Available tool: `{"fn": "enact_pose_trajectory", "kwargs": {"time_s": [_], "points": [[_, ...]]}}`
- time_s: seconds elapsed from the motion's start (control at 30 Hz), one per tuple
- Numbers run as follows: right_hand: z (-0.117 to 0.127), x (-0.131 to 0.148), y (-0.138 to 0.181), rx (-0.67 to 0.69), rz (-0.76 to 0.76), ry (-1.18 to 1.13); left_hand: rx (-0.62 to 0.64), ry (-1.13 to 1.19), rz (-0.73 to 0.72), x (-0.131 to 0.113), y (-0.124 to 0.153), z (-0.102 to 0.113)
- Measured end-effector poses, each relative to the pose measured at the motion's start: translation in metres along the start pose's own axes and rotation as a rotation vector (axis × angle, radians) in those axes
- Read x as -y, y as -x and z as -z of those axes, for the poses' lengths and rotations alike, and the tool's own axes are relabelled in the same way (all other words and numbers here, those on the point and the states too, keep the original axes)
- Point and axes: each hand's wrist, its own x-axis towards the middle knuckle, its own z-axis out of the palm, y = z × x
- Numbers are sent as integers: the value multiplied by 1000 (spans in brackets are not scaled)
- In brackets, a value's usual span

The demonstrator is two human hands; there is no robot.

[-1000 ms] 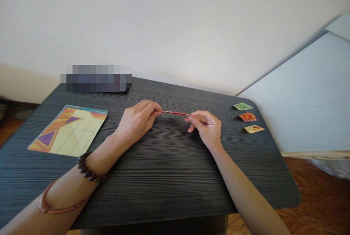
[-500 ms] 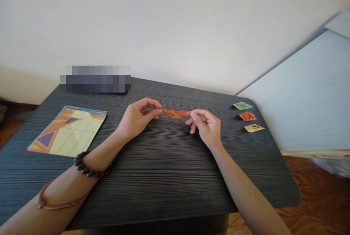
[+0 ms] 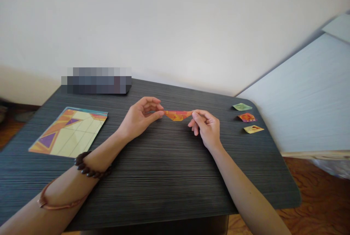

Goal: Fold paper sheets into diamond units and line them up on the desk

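A small folded paper (image 3: pixel 177 115), red and orange with a yellow pattern, is stretched between my two hands above the dark table. Its upper edge is straight and its lower part narrows to a blunt bottom. My left hand (image 3: pixel 142 116) pinches the left tip between thumb and fingers. At the other end, my right hand (image 3: pixel 206 127) grips the right tip between thumb and index finger, with the remaining fingers curled below. A dark bead bracelet (image 3: pixel 89 167) and a thin reddish-brown cord (image 3: pixel 58 204) circle my left arm.
A stack of patterned paper sheets (image 3: pixel 79 133) lies on the table (image 3: pixel 164 184) at left. Along the right edge sit a green folded paper (image 3: pixel 242 107), a red one (image 3: pixel 247 117) and a yellow one (image 3: pixel 253 129). Behind is a blurred-out object (image 3: pixel 95 83); a pale panel (image 3: pixel 306 93) stands at right.
The folded paper has tilted so more of its patterned face shows, and it sits slightly lower and further right. Both hands keep their hold on its ends.
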Motion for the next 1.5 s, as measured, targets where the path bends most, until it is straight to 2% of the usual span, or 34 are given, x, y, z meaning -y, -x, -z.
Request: {"fn": "enact_pose_trajectory", "kwargs": {"time_s": [0.37, 0.77, 1.2, 1.5], "points": [[-1, 0, 1, 47, -31, 54, -52, -92, 94, -5, 1, 1], [1, -1, -3, 6, -58, -49, -21, -23, 55, -3, 3, -6], [1, -1, 0, 67, -33, 25, -61, -100, 156, -9, 4, -5], [0, 3, 2, 67, -32, 64, -47, -135, 135, -3, 3, -1]]}}
